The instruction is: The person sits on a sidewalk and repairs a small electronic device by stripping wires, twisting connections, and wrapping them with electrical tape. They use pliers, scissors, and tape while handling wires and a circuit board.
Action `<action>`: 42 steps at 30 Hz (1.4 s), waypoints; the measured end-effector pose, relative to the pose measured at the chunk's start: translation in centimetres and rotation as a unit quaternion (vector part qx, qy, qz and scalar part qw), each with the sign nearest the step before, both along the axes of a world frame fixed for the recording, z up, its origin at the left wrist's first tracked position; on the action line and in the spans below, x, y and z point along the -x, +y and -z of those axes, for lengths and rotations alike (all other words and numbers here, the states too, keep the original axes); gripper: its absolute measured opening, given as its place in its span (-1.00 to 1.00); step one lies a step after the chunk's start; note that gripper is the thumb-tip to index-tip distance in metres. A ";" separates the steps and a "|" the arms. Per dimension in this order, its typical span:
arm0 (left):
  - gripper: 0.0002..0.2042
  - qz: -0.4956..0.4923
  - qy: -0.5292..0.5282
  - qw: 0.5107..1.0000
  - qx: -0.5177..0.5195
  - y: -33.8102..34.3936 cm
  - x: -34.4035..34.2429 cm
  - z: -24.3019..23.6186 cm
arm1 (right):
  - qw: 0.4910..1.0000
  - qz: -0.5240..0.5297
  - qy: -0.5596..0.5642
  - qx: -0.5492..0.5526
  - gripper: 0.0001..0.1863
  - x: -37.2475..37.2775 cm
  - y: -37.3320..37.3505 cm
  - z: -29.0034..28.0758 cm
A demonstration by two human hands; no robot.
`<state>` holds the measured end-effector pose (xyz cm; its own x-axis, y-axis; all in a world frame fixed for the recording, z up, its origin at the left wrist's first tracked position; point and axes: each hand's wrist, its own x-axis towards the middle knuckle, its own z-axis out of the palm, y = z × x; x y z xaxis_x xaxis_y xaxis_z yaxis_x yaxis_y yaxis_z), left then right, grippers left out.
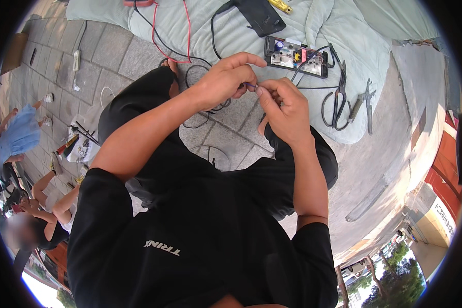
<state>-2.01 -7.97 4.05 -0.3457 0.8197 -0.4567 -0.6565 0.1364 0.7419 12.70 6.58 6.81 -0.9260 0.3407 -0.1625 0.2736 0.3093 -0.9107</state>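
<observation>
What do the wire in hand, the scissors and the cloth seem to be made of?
Wire: its bluish skin suggests plastic insulation, but it is too small to be sure.
Scissors: likely metal, dark along the slim blades; the smooth black loops may be plastic-coated.
Cloth: probably woven fabric, matte, judging by its soft wrinkles.

A black short-sleeved shirt [205,220] bearing slanted white lettering [162,248] is worn with black trousers [138,102].

At upper left, a white power strip [76,60] is laid on grey paving slabs [105,41]. Toward the left edge, a blue dress [21,132] is worn by one person [14,137]; a red phone [17,209] is held by another person [51,231]. Green trees [401,271] are seen at lower right.
</observation>
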 end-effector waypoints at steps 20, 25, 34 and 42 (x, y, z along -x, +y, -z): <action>-0.69 0.061 0.252 0.966 -0.016 0.5 -1.4 0.6 | 0.971 0.050 -0.033 -0.230 -0.83 -0.4 2.4 -1.8; -0.64 0.105 0.241 0.964 -0.045 0.8 -1.5 0.3 | 0.995 -0.015 0.023 -0.092 -0.74 0.2 2.5 -2.5; -0.65 0.118 0.173 0.976 -0.057 1.0 -1.2 1.2 | 1.000 -0.013 -0.019 -0.022 -0.88 -1.1 3.4 0.5; -0.80 0.131 0.060 0.989 0.006 1.5 -0.2 0.6 | 0.999 0.031 -0.037 -0.018 -0.81 -1.2 3.4 0.9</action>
